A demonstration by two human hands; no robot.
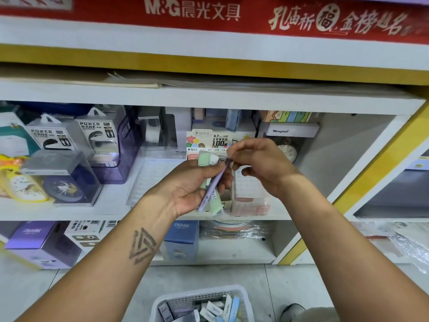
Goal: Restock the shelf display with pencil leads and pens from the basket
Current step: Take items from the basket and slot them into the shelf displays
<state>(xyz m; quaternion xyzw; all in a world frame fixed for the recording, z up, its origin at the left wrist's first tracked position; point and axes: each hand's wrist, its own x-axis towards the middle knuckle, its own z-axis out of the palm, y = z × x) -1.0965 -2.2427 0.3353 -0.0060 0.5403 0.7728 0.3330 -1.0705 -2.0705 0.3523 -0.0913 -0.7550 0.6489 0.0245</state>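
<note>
Centre of frame: left hand (188,187) grips a lilac pen (212,185) together with a pale green pack (214,203) of leads, fingers curled round both. The pen's long axis runs diagonally, lower end toward bottom centre, dark tip end pointing up and right. Right hand (257,159) meets that upper end, thumb and forefinger pinching the pen's dark tip; other fingers loosely curled. Both hands sit in front of the middle shelf, just before a card display box (210,141) printed "0.7 mm/HB", "100" and "M&G" with Chinese text. Pen body smooth, matte plastic; pack flat, rectangular. Upper frame: red banner (209,12) reading "M&G" plus Chinese characters, over a yellow strip. Left of frame: clear plastic boxes marked "POWER BANK" (92,135). Right of the display: white box lettered "Henghua" (292,130) and a clock face below it. Lower shelf: purple and blue cartons labelled "CRUHRE" (182,238). Bottom centre, on grey floor tiles: white perforated plastic basket (199,296) holding more small packs, labels unreadable.
</note>
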